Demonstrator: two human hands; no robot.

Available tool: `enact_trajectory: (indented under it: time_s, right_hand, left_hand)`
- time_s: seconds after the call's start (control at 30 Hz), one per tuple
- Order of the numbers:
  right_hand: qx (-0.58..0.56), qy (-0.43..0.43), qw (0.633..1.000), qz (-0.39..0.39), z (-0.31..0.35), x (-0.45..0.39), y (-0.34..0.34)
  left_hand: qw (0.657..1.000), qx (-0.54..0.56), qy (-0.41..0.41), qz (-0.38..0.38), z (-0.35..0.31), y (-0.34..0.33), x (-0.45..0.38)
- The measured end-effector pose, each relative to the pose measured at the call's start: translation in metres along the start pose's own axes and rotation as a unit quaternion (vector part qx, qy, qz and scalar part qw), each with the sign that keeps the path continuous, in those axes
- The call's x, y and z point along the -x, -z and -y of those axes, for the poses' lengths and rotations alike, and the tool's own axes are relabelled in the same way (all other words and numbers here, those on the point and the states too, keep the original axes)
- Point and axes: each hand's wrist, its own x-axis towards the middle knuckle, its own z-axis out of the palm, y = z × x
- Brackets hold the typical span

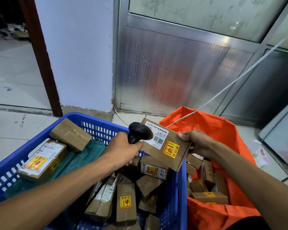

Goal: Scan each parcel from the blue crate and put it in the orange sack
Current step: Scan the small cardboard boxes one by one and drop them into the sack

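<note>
Item: parcel (166, 144) under scan, centre frame.
We gripped the scanner (138, 132) in our left hand (123, 151), aimed at its label; right hand (196, 141) pinched it between blue crate (96, 124) and orange sack (209, 123).

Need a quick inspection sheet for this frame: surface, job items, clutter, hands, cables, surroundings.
Surface: tiled floor; crate and sack stand on it.
Job's things: blue crate holds cardboard parcels and green bags; orange sack already holds several boxes; held parcel shows barcode label and fragile sticker.
Clutter: printed plastic bag on the floor beside the sack.
Hands: left hand grips barcode scanner; right hand holds the parcel.
Cables: black scanner cable; white cord crossing above the sack.
Surroundings: white pillar, metal door panel.
</note>
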Motion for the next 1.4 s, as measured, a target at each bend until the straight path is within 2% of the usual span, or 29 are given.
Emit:
enact_trajectory:
  time_s: [0.37, 1.4]
  right_hand:
    - [-0.017, -0.002, 0.999, -0.039, -0.001, -0.008, -0.006]
    - [0.037, -0.011, 0.999, -0.033, -0.007, -0.011, -0.003]
  left_hand:
    - [1.0, -0.024, -0.008, 0.017, 0.006, -0.001, 0.003]
    - [0.998, -0.041, -0.028, 0.039, 0.005, -0.002, 0.009]
